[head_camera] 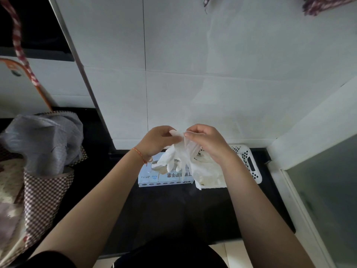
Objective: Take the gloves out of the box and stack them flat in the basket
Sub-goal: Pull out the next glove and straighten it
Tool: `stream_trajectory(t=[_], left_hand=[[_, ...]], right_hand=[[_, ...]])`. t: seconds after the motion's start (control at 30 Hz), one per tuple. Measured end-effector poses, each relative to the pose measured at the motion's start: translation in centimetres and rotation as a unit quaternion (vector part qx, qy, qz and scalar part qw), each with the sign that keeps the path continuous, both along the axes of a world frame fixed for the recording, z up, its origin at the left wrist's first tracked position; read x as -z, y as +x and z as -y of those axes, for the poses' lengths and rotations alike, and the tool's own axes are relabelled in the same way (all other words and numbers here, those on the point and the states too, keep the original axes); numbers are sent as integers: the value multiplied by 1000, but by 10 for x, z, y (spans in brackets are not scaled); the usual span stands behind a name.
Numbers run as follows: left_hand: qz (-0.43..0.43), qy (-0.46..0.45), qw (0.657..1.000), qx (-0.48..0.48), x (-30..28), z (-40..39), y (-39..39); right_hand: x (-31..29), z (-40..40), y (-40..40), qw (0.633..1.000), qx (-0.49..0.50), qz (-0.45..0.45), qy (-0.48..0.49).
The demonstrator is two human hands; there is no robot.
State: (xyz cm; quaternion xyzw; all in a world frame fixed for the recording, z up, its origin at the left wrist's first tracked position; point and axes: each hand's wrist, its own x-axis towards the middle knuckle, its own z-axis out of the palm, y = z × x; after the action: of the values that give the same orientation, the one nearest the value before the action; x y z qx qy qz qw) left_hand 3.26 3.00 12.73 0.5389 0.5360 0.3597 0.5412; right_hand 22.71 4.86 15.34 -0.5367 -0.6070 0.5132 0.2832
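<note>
While both hands pinch the cuff of one white glove (178,153), the left hand (157,141) and right hand (206,141) gripping it at its top edge, the glove hangs with its fingers dangling over the box (154,176) on the dark desk (164,209). To do this well, the cuff probably wants spreading taut, so the glove drops flat onto the pile (208,175) in the white basket (249,163), just right of the box.

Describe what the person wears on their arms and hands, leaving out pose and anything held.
Both forearms are bare and no rings show. The left hand has a thin orange-red string bracelet at its wrist. The right hand and its wrist are unadorned. A dark sleeve covers the left upper arm.
</note>
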Motion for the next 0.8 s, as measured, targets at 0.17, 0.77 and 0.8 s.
stream_trajectory(t=[0.17,0.77,0.8], left_hand=[[10,35,999,-20,-8,-1,10],[-75,-82,991,72,59,-15,66],[-58,-89,991,79,57,-17,64]], right_hand=[[-3,0,11,995,-48,91,0],[3,-11,79,991,99,84,-6],[6,-12,83,991,110,73,-19]])
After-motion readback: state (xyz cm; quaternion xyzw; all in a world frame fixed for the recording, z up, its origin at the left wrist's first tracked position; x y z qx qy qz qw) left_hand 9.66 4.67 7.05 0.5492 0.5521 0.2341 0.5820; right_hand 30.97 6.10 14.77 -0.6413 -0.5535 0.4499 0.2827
